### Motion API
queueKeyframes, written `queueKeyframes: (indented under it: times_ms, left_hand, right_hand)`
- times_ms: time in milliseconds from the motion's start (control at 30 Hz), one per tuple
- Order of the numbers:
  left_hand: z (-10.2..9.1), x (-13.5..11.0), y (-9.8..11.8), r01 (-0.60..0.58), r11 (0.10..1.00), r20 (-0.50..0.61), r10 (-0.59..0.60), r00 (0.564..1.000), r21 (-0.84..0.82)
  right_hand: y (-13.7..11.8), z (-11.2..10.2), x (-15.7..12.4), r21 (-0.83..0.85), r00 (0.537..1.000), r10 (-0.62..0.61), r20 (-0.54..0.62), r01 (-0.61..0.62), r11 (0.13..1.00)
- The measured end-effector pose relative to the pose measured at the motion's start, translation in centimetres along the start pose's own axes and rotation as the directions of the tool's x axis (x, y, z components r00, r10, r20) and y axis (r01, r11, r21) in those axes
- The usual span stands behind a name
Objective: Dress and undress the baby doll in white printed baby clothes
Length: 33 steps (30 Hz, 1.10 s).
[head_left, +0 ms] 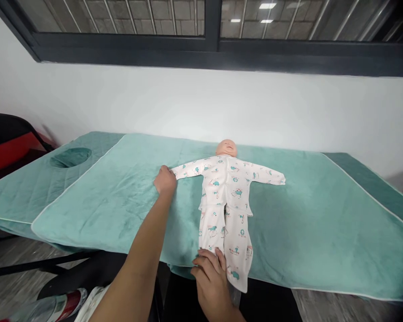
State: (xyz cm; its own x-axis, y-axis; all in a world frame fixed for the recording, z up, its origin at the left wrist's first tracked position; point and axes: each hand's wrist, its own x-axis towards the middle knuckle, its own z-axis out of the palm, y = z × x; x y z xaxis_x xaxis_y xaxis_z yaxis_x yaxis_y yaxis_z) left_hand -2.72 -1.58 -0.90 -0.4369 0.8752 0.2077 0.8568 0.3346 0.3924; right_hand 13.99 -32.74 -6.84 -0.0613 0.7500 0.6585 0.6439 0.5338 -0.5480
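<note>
A baby doll lies on its back with its arms spread sideways. It wears a white long-sleeved top with small teal and red prints, and matching trousers. My left hand is closed on the end of the sleeve at the picture's left, stretching it outward. Over the lower part of the left-side trouser leg sits my right hand, its fingers bent on the cloth and covering the hem. The other trouser leg hangs slightly past the bed's front edge.
Under the doll is a bed with a teal cover and a round face hole at its left end. A white wall and dark window frame rise behind. Chairs stand left; a bottle is at lower left.
</note>
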Motion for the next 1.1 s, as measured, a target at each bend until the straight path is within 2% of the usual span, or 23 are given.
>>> queueKeyframes:
  times_ms: [233,367,533,633,700,733,767,800,833,867,933,1000,1033,1100]
  left_hand:
    - [-0.1,0.0,0.1,0.007,1.000,0.005,-0.007,1.000,0.000]
    - [-0.2,-0.1,0.0,0.002,1.000,0.005,-0.001,1.000,-0.005]
    - [-0.3,-0.1,0.0,0.008,1.000,0.008,-0.007,1.000,-0.019]
    - [-0.2,0.0,0.1,0.017,0.999,0.013,-0.016,1.000,-0.032]
    - [-0.2,0.1,0.1,0.025,0.999,0.015,-0.025,1.000,-0.045]
    - [-0.2,0.1,0.1,0.032,0.998,0.014,-0.032,0.999,-0.055]
    - [-0.2,0.1,0.0,0.043,0.997,0.009,-0.042,0.999,-0.067]
    - [-0.3,0.1,0.0,0.056,0.995,0.001,-0.057,0.998,-0.082]
    - [-0.4,0.0,-0.1,0.071,0.992,-0.011,-0.073,0.997,-0.100]
    - [-0.6,-0.1,-0.2,0.085,0.989,-0.024,-0.089,0.996,-0.121]
    - [-0.8,-0.3,-0.3,0.102,0.980,-0.051,-0.112,0.992,-0.170]
    - [-1.0,-0.4,-0.4,0.108,0.969,-0.075,-0.127,0.989,-0.223]
    - [-1.1,-0.5,-0.4,0.112,0.962,-0.085,-0.137,0.987,-0.249]
    - [-1.4,-0.6,-0.3,0.124,0.945,-0.104,-0.162,0.981,-0.302]
  right_hand:
    - [-1.0,-1.5,1.4,0.072,0.997,0.024,-0.076,-0.019,0.997]
    - [-1.1,-2.0,1.1,0.024,1.000,0.008,-0.009,-0.008,1.000]
    - [-1.9,-3.3,-1.1,-0.050,0.997,-0.041,0.064,0.044,0.998]
    - [-1.6,-6.0,-1.2,0.048,0.993,-0.105,0.058,0.102,0.994]
    - [0.0,-8.6,0.6,0.144,0.992,-0.121,0.027,0.116,0.983]
    - [1.3,-9.9,2.2,0.165,0.995,-0.102,0.002,0.101,0.981]
    - [3.0,-11.1,4.3,0.176,0.999,0.030,-0.018,-0.027,0.984]
    - [5.0,-12.0,6.6,0.200,0.980,0.198,-0.012,-0.192,0.961]
    - [7.1,-12.6,9.0,0.238,0.931,0.365,0.010,-0.357,0.903]
    - [9.4,-12.9,11.4,0.284,0.853,0.522,0.006,-0.502,0.817]
    - [13.9,-12.7,15.4,0.410,0.693,0.720,-0.026,-0.650,0.640]
    - [17.3,-11.7,17.9,0.501,0.592,0.802,0.080,-0.720,0.481]
    - [18.6,-11.3,18.6,0.525,0.569,0.811,0.136,-0.736,0.428]
    - [20.0,-10.8,18.9,0.560,0.570,0.783,0.251,-0.745,0.363]
